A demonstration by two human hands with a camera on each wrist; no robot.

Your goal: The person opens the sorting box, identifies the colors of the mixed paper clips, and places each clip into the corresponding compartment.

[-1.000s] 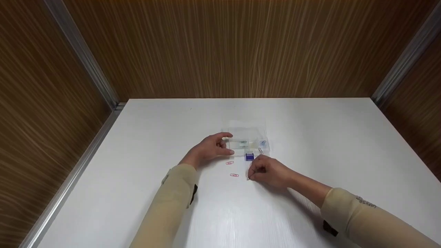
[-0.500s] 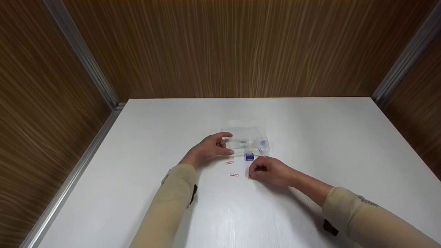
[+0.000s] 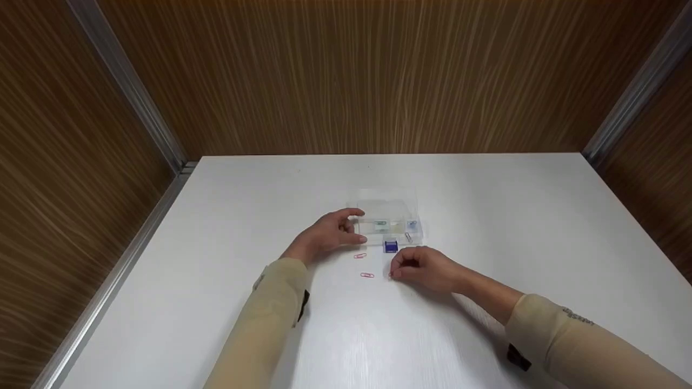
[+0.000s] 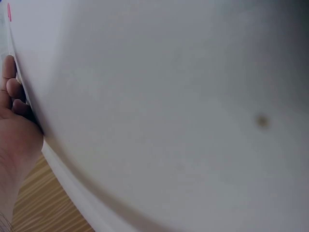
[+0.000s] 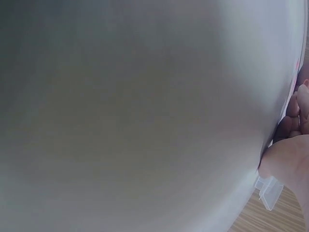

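Table (image 3: 486, 216) is showing a white, smooth top w/ faint grain and a slight sheen near the front edge. Walls (image 3: 351, 75) are looking like brown wood-grain laminate, semi-matt, w/ brushed metal strips (image 3: 130, 92) at the corners. Box (image 3: 386, 210) is looking like clear glossy plastic, see-through. Paper clips (image 3: 367, 275) are appearing as thin pink-coated wire. Blue block (image 3: 391, 246) is looking like shiny plastic. Sleeves (image 3: 265, 319) are appearing as beige matt stretch cloth.
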